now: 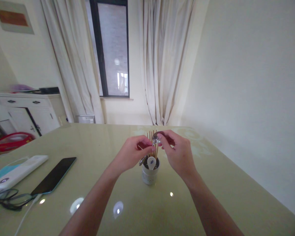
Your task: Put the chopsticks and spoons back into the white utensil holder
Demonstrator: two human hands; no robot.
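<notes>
A metal spoon [156, 137] is up above a white holder [149, 178], its bowl pinched between the thumb and fingers of my right hand [178, 149]. My left hand [131, 151] is closed, its thumb and fingertips meeting at what looks like the same spoon's thin handle; the fingers partly hide it. Several wooden chopsticks [157, 151] stand upright in the holder behind my fingertips. In front of them, a white ceramic spoon [151, 162] with a dark blue mark rests in the holder. Another metal spoon [143, 160] leans out over the rim on the left, below my left hand.
A black-screened phone [54, 175], a white power bank or strip [19, 172], dark-framed glasses [13, 199] and a white cable [27, 214] lie on the left of the glossy table [93, 141]. A red chair-like object [13, 140] stands beyond the left edge. A wall borders the right.
</notes>
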